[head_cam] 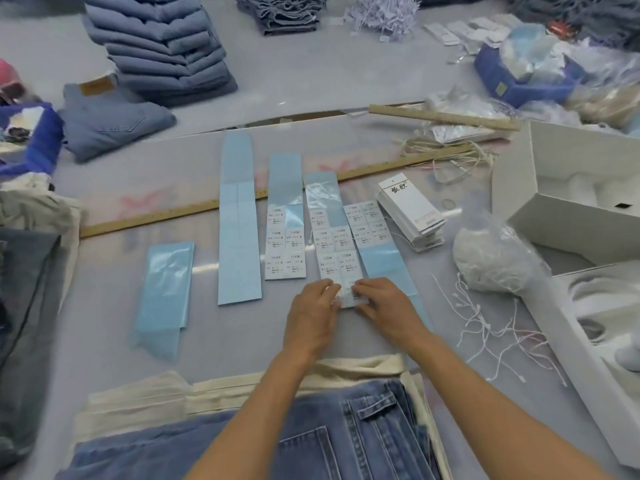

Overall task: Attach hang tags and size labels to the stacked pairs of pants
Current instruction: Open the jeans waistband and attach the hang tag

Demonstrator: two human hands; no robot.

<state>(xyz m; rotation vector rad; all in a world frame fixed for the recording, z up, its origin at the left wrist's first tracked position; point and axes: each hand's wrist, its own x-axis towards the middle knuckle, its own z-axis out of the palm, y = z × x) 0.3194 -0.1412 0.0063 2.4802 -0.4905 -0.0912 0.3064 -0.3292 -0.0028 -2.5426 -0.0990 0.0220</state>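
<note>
I see glossy blue backing strips [239, 237] w/ matt white paper labels [285, 244]. Jeans [332, 438] up front are coarse blue denim, cream cloth [242, 389] beneath. Ruler [166, 216] looks like wood. Hang tags [410, 209] matt white card; box [561, 188] smooth white cardboard.

The print on the size labels [347, 241] is too small and blurred to read; the left hand [311, 315] and right hand [384, 308] cover the near end of their strip, so the grip cannot be told; the jeans [349, 431] run off the bottom edge; the white box [519, 188] is cut by the right edge; the folded stack [162, 46] loses its top.
</note>
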